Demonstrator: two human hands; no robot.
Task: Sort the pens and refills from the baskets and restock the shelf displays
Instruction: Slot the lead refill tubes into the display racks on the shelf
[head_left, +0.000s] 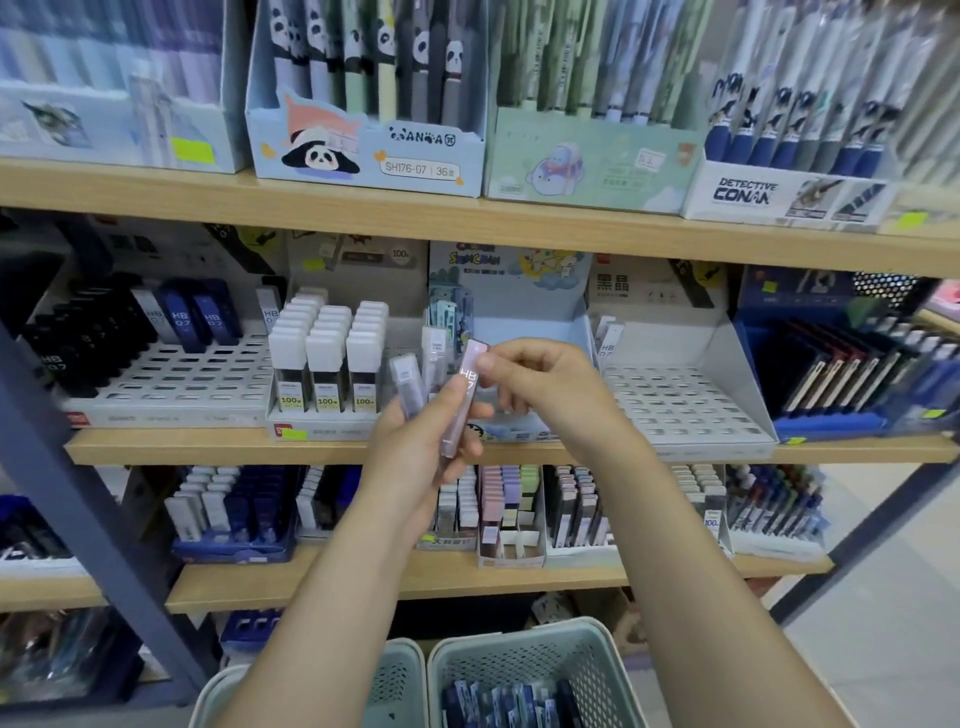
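Pink "HB 0.7" lead case (464, 397) pinched between both hands (left (415, 447), right (540, 387)) before "100" refill rows (327, 364).

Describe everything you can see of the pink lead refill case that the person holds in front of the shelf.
The pink lead refill case is a slim, translucent pale pink plastic tube, marked HB 0.7 in white near its upper end. It stands tilted, top leaning right, before the middle shelf. The left hand grips its lower part together with a second, clear case. The right hand pinches its top end with its fingers. Its contents cannot be made out.
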